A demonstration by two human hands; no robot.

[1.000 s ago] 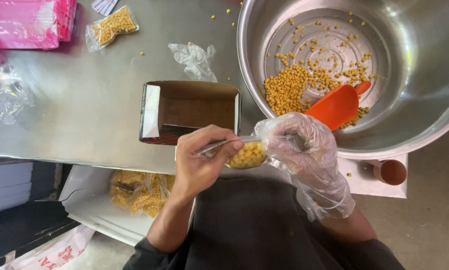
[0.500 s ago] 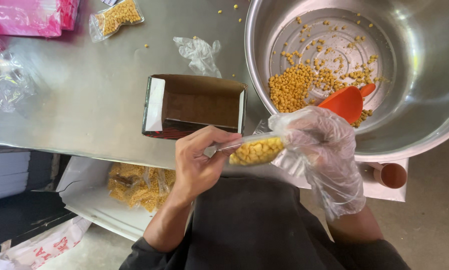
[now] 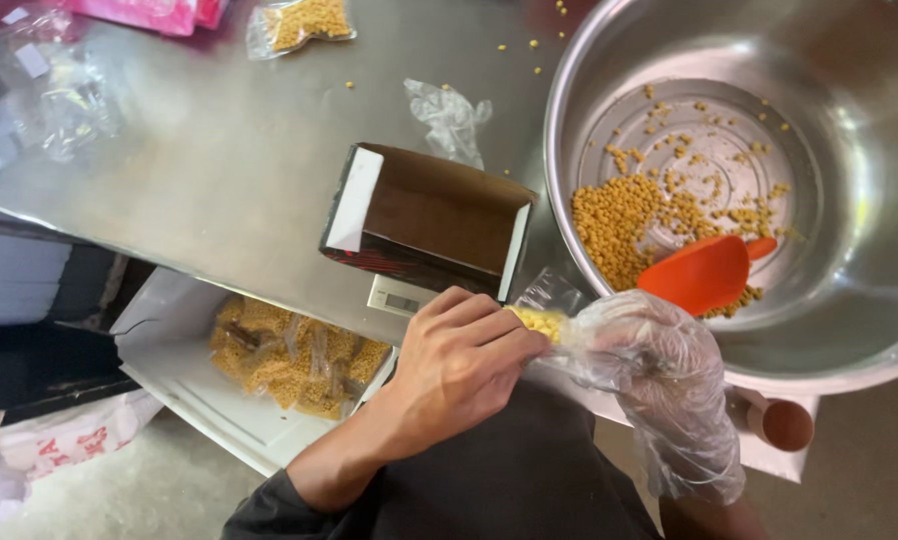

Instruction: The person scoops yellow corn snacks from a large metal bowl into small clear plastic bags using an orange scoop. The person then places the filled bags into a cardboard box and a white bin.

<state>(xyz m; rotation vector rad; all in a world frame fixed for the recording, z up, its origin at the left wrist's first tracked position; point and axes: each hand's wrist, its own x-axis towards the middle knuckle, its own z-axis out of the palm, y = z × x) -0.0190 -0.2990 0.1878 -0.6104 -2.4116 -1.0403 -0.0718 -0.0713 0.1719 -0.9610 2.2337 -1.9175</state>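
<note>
Bare left hand (image 3: pixel 459 365) and right hand (image 3: pixel 659 385) in clear plastic glove both grasp small clear bag of yellow grains (image 3: pixel 541 322), held between them at near edge of steel worktop (image 3: pixel 219 180). Brown open box (image 3: pixel 429 220) on scale just beyond. Large steel bowl (image 3: pixel 869 330) far right holds grains, orange scoop (image 3: pixel 699 275). Filled bags in white tray (image 3: pixel 199 410) below, left.

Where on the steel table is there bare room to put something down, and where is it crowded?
The widest free patch of the steel table lies left of the open brown box, below the filled bag. It is crowded around the big steel bowl and near both hands, left hand and gloved right hand, holding a small bag.
</note>
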